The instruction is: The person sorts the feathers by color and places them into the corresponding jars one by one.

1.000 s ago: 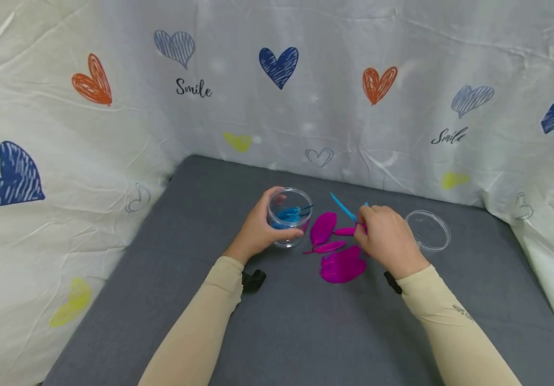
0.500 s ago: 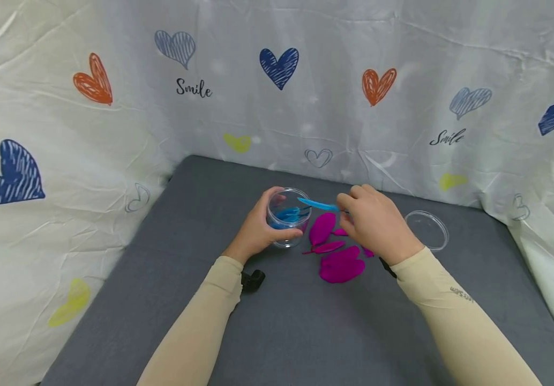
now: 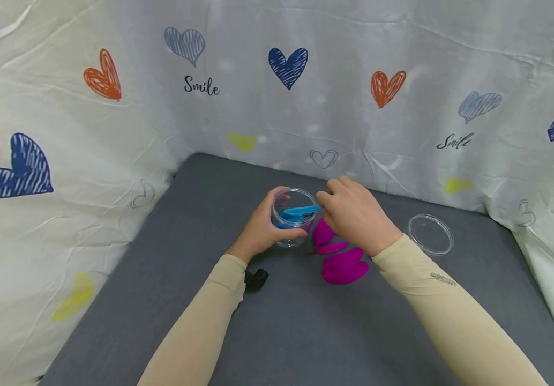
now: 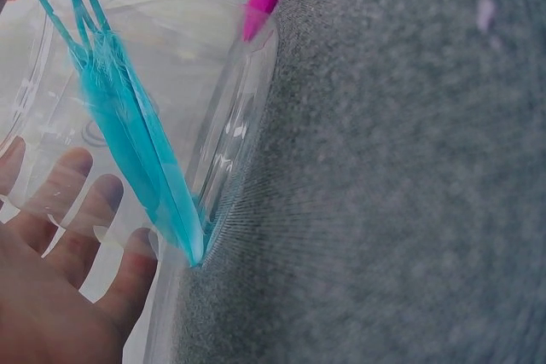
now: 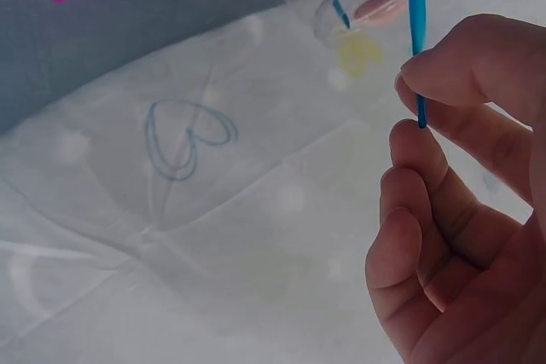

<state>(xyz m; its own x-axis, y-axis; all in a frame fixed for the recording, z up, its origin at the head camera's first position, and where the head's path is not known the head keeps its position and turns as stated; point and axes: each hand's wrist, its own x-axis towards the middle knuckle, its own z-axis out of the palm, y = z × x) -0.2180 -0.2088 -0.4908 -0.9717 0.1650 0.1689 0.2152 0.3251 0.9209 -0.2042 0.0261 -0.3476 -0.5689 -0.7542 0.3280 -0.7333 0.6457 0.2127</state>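
Holding a clear cup [image 3: 302, 199] between thumb and fingers, a person's left hand [image 3: 263, 224] steadies it on a grey-covered table [image 3: 185, 241] while the right hand [image 3: 356, 217] pinches a blue feather [image 3: 301, 210] between thumb and forefinger near the end of its quill, its other three fingers curled beside the grip. The held feather points across the mouth of the cup, though whether its tip has dipped below the rim cannot be told. Several blue feathers [image 4: 141, 142] stand inside, leaning against one another, as the left wrist view shows through the wall. Magenta feathers [image 3: 344, 266] lie on the table just beside the cup, some partly hidden under the right hand, and a clear lid [image 3: 431, 234] rests farther to the right, apart from the cup. The step in hand looks to be adding this blue feather to the others; the next move would call for lowering it past the rim and loosening the pinch, with the left hand keeping the light cup from tipping
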